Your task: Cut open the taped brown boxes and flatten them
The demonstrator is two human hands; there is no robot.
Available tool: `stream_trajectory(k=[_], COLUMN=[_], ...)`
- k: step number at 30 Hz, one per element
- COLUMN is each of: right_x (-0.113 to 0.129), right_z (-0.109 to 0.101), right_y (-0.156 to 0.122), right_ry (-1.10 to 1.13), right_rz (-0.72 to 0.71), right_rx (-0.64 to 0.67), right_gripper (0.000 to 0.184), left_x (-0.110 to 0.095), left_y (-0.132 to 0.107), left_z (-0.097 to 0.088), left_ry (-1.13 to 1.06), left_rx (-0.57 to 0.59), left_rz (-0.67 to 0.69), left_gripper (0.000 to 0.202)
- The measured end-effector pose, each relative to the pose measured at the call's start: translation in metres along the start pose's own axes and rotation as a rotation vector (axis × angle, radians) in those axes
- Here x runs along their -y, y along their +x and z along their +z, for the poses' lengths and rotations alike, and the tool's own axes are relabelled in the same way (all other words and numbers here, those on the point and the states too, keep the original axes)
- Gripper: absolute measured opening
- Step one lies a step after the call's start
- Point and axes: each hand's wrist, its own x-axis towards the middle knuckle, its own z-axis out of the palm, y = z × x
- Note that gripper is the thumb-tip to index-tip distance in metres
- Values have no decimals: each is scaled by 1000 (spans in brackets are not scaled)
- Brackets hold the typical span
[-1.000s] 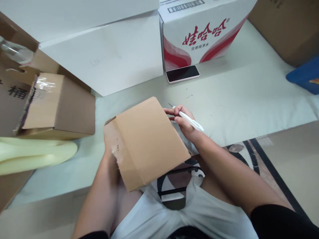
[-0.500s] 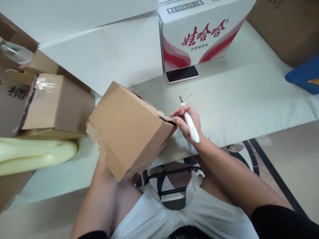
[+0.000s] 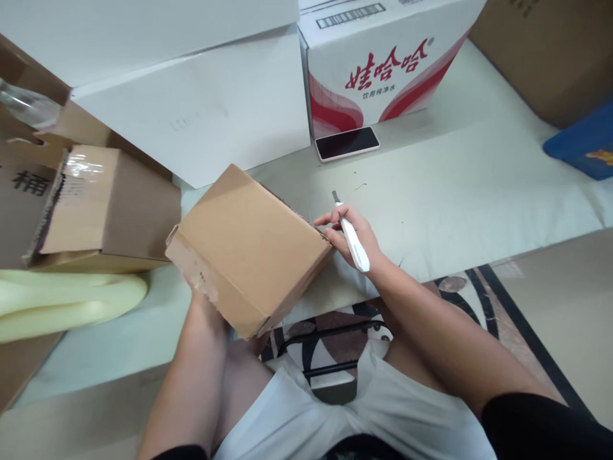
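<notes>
A brown cardboard box (image 3: 253, 243) with torn, ragged edges is held tilted above the front of the table. My left hand (image 3: 197, 289) supports it from the lower left; its fingers are hidden behind the cardboard. In my right hand (image 3: 357, 233) lies a white utility knife (image 3: 353, 243), its short metal blade out and pointing away from me. The thumb and fingertips of that hand touch the right corner of the box, while the blade stands apart from it.
Behind are a white box (image 3: 205, 108) and a red-and-white water carton (image 3: 383, 76), with a phone (image 3: 348, 144) before it. At left stand another brown box (image 3: 138, 198) and a pale yellow object (image 3: 71, 300). A blue object (image 3: 582, 144) lies far right on the pale-covered table (image 3: 479, 191).
The box has turned and tipped slightly, its far corner shifting right and its near edge rising. My right hand with the utility knife has moved a little left along with the box corner.
</notes>
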Motion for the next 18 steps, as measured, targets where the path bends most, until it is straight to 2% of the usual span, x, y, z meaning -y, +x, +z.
stream_trajectory(k=[4, 8, 11, 18], right_x=[-8, -13, -10, 1], right_z=[0, 2, 2, -2], right_y=[2, 2, 1, -3], right_ry=[-12, -30, -48, -77], right_rz=[16, -25, -42, -43], right_rx=[22, -14, -23, 62], right_gripper=[21, 13, 10, 17], left_x=[-5, -4, -1, 7], left_y=[-8, -9, -6, -8], left_z=[8, 9, 4, -14], left_ry=[-9, -7, -3, 5], left_rx=[-82, -39, -14, 37], left_rz=[-47, -11, 5, -41], left_gripper=[28, 41, 47, 48])
